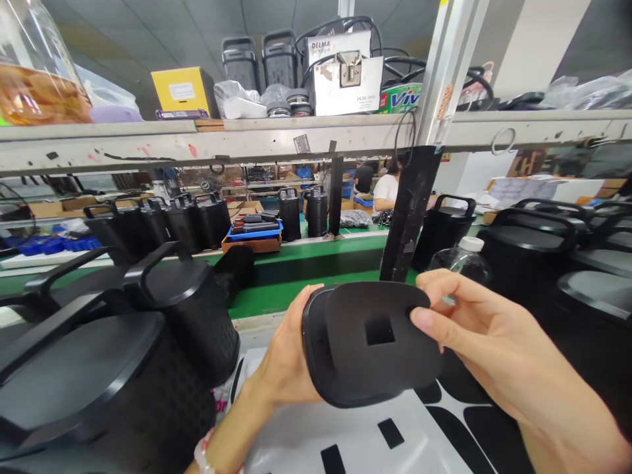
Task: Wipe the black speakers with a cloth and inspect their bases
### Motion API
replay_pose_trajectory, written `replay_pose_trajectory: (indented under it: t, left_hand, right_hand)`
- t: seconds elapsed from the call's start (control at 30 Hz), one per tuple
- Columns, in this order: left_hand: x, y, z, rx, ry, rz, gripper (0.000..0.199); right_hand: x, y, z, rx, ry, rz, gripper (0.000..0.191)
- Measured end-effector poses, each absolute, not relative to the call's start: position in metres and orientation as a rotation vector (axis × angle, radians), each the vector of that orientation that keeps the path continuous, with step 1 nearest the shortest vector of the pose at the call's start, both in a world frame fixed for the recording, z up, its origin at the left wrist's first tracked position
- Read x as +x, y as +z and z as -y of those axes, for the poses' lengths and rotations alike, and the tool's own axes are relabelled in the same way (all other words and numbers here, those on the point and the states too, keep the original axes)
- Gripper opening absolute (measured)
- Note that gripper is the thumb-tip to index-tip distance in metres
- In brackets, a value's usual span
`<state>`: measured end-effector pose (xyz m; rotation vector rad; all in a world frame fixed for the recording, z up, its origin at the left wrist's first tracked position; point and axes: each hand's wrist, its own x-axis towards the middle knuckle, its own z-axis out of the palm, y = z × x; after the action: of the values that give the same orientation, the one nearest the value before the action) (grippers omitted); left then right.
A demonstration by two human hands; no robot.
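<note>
A flat black plastic panel [370, 345] with rounded corners and a square hole near its middle is held up in front of the camera, above the workbench, gripped from both sides. The left hand [286, 359] is wrapped around the panel's left edge — its fingers are curled behind the piece and mostly hidden, with one fingertip [310, 291] seen over the top corner. The right hand [474, 329] is laid on the right edge, thumb [427, 322] pressed flat on the front face just beside the square hole, the other fingers held close together and curved around the top right corner. The panel is tilted slightly, its face turned toward the viewer.

Below it, a white sheet [355, 434] carrying black cut shapes is spread on the bench. To the left, black speaker housings with carry handles [187, 309] are crowded close together; more of the same housings [523, 250] are packed on the right. A clear plastic bottle with a white cap [464, 260] is seen just behind the right hand. A green conveyor belt [296, 276] is stretched across the middle ground — beyond it, a blue tray [254, 230] is set on the far bench, and a person in a white top [388, 191] is seated further back
</note>
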<state>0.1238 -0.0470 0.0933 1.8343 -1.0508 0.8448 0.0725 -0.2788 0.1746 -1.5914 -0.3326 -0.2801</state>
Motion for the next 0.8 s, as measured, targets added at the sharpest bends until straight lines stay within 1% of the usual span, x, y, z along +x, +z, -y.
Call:
replay_pose_trajectory:
  t: [0.13,0.53,0.67,0.8]
  left_hand:
    - [0.124,0.092,0.048,1.847,0.811,1.064,0.116]
    - [0.125,0.087,0.049,1.839,0.826,1.081,0.119]
    - [0.124,0.088,0.049,1.834,0.841,1.071,0.119]
    - [0.122,0.09,0.049,1.84,0.883,1.075,0.114]
  right_hand:
    - [0.07,0.173,0.272,-1.619,-0.257,0.276,0.031]
    - [0.076,0.163,0.274,-1.626,-0.343,0.355,0.021]
    - [0.075,0.162,0.271,-1.626,-0.331,0.35,0.023]
    - [0.072,0.163,0.267,-1.582,-0.348,0.283,0.026]
